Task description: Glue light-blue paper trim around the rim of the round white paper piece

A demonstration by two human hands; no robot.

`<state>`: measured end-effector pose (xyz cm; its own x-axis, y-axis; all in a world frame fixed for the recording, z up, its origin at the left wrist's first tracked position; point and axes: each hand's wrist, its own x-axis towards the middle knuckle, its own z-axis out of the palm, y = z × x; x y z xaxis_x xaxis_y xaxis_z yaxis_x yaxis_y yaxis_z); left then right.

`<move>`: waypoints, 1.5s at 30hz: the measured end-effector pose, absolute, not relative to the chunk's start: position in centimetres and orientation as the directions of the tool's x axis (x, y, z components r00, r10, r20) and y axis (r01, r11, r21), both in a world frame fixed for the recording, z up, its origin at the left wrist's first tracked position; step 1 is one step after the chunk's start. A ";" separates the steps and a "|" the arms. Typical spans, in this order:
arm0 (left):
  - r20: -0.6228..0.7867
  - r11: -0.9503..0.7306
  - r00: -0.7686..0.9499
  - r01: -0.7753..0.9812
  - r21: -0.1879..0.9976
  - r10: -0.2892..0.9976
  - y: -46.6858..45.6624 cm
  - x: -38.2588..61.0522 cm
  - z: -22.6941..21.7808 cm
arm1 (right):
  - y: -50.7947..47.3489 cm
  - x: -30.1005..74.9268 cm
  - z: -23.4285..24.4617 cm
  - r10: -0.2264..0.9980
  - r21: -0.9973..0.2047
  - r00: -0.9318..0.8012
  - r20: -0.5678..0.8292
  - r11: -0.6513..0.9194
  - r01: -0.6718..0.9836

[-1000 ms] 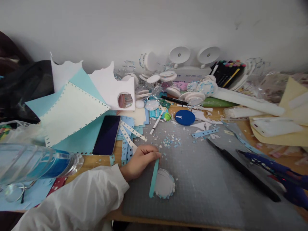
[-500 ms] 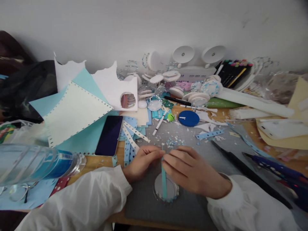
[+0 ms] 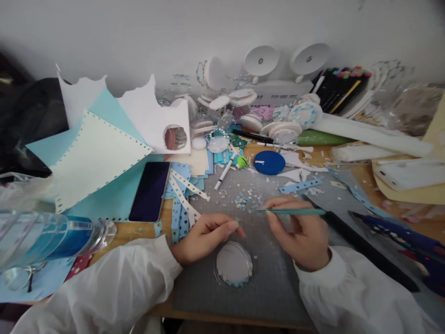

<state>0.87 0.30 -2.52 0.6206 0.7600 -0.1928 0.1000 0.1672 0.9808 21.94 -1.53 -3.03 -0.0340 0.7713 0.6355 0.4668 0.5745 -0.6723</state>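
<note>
My right hand [image 3: 301,236] pinches a thin teal paper strip [image 3: 295,212], held level above the grey cutting mat [image 3: 278,283]. My left hand [image 3: 205,234] rests on the mat's left edge, fingers curled together with the tips just left of the strip's end; I cannot see anything in them. A round white disc [image 3: 233,264] with blue flecks on its rim lies on the mat just below and between both hands. Both arms wear white sleeves.
A dark phone [image 3: 149,191] lies left of the mat beside punched blue strips [image 3: 179,204]. A plastic bottle [image 3: 45,234] lies at far left. A black ruler [image 3: 361,248] and a blue glue gun [image 3: 399,236] sit at right. Paper sheets, a blue disc [image 3: 269,162], markers and foam discs crowd the back.
The right hand came in, took the teal strip from the left hand and lifted it off the disc, turning it from upright to level at the right. The left hand let go.
</note>
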 end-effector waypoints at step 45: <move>0.160 -0.793 0.833 0.420 0.442 0.530 0.4 -1.0 -3.1 | -1.4 21.3 -5.1 0.993 -0.989 -0.105 0.050 0.064 0.134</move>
<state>-0.97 0.38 -3.10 0.8327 0.5301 0.1603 0.4196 -0.7928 0.4421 21.30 -1.37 -5.12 -0.1052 0.9932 0.0498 0.1342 0.0638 -0.9889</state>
